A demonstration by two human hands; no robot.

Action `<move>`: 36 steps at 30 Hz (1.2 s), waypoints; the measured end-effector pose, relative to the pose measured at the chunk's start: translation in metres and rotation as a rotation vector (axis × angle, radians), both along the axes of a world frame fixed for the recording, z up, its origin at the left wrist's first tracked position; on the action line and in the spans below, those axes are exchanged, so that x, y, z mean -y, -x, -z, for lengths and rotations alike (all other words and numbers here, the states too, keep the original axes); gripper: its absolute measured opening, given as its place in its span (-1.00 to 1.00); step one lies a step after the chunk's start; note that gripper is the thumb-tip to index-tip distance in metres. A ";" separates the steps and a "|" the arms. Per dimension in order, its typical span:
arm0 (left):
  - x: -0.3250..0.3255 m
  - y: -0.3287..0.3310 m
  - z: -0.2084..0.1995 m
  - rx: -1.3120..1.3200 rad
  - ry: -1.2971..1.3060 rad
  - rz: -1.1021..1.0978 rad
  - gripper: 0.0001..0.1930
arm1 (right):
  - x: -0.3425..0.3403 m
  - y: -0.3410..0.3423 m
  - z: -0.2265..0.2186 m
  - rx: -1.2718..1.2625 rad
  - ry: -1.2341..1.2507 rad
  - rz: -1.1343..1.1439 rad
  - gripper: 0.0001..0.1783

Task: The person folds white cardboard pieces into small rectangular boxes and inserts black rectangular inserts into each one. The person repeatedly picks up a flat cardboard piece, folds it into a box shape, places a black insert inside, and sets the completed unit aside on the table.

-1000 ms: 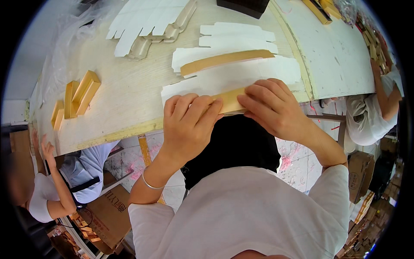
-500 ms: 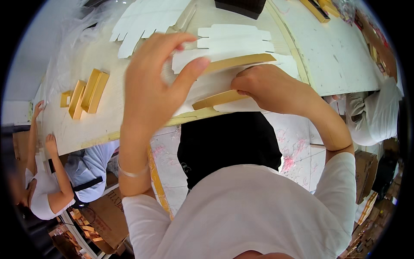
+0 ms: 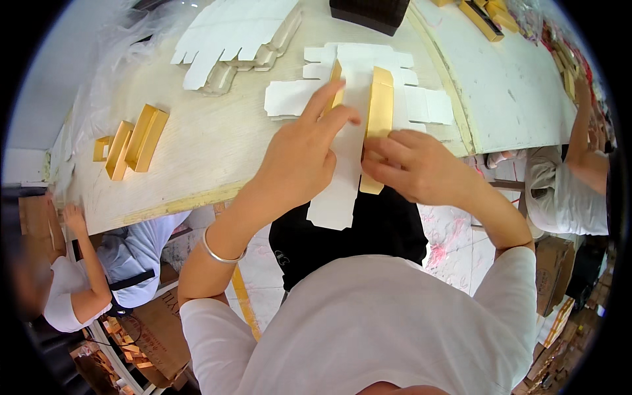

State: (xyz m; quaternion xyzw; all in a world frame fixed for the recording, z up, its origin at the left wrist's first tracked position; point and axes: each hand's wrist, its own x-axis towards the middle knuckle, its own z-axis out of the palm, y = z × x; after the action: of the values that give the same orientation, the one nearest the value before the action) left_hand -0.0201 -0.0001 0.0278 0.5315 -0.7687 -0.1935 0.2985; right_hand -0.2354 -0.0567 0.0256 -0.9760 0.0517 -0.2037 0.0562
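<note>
A flat carton blank (image 3: 345, 158), white inside with gold long sides folded up, lies lengthwise in front of me. Its near end overhangs the table edge above my lap. At its left side is my left hand (image 3: 299, 155), index finger against the gold wall and thumb over the white middle, fingers curled around that side. My right hand (image 3: 411, 164) pinches the right gold side panel (image 3: 380, 105) close to the table edge; its fingertips partly hide the fold. Beneath the far part of this blank are more white carton blanks (image 3: 428, 105).
Another stack of white blanks (image 3: 234, 33) lies farther left. Several gold box trays (image 3: 146, 138) stand at the table's left. A black box (image 3: 370, 13) sits at the back, with gold boxes (image 3: 484, 20) to its right. Other people's arms (image 3: 76, 224) show at both sides.
The carton blank has turned from crosswise to lengthwise, its near end now over my lap. My left hand has come down from the air onto its left side; the right keeps its grip.
</note>
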 end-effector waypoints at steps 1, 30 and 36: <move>-0.001 -0.001 0.003 -0.125 -0.088 0.007 -0.65 | 0.002 0.002 0.003 0.041 -0.078 -0.016 -0.67; -0.015 0.016 0.013 -0.092 0.054 -0.007 -0.78 | -0.015 0.001 0.001 0.109 -0.726 0.126 -0.60; -0.017 0.019 0.010 -0.151 -0.027 -0.072 -0.84 | -0.029 0.008 0.029 0.228 -0.125 0.178 -0.43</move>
State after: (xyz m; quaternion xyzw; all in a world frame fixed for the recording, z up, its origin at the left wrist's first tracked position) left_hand -0.0394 0.0172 0.0173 0.5467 -0.7218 -0.2324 0.3551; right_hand -0.2430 -0.0277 -0.0033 -0.9328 0.1438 -0.3137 0.1043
